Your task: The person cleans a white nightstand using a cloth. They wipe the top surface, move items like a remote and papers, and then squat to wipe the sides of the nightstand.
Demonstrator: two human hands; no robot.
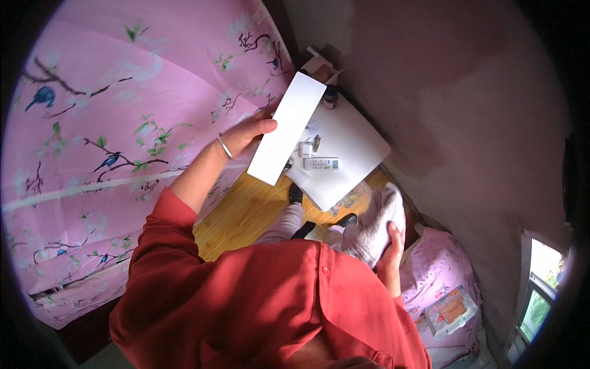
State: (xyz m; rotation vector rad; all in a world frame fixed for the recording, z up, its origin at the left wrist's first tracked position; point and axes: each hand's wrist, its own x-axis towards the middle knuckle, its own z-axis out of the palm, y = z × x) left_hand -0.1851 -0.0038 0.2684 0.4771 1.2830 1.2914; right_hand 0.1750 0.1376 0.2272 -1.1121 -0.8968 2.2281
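- Left hand (246, 136) grips a long flat white rectangular panel (286, 128) by its left long edge, thumb on top, fingers (261, 126) wrapped under. Firm pinch, not a full fist.
- The panel hangs in the air, tilted, its upper end toward the wall and its lower end over the front-left corner of the small white square table (353, 147). It overlaps the table's left side and does not look to be resting on it.
- Right hand (388, 246) is closed on a bunched pale grey-white cloth (376, 224), in front of the table and lower, near the person's knees.
- Judgement, doing it well: the panel is long and held at one edge near its middle, so it will want to swing. Keep the wrist stiff and keep the low corner clear of the small things on the table.
- If the cloth goes to the panel, wipe along the length toward the free end, so the push does not twist it out of the pinch.
- Panel look: plain matte white, thin, sharp straight edges, square corners, no markings visible on the side shown. Rigid, no sag.
- On the table, just beside the panel's lower end: a white remote control (321, 163), a small white plug-like block (305, 149) and a small dark bottle (330, 97) at the far corner.
- Left of the table: a bed with a pink bird-and-blossom cover (104, 123).
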